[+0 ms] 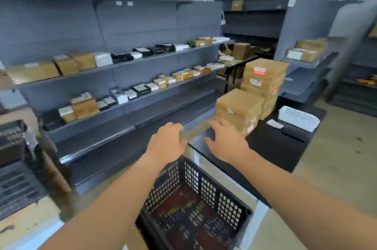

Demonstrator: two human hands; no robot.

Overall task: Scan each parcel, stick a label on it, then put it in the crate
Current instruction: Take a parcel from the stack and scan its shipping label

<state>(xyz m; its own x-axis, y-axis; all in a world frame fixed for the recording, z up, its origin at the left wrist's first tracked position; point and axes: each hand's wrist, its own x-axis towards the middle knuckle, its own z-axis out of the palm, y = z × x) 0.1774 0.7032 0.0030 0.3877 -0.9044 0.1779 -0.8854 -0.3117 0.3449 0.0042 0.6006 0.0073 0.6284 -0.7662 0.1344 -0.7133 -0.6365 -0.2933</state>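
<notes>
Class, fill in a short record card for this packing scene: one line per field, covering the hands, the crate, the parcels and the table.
left hand: empty, fingers loosely curled, above the crate's far rim
right hand: empty, fingers spread, over the table corner near the parcels
crate: black, perforated, no parcel visible inside
parcels: brown cardboard boxes in two stacks, farther stack taller
table: black; also holds a white basket and a paper slip
shelves: grey, rows of small boxes

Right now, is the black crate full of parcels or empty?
Empty. In the black crate only its holed walls and bare bottom show; nothing lies inside.
</notes>
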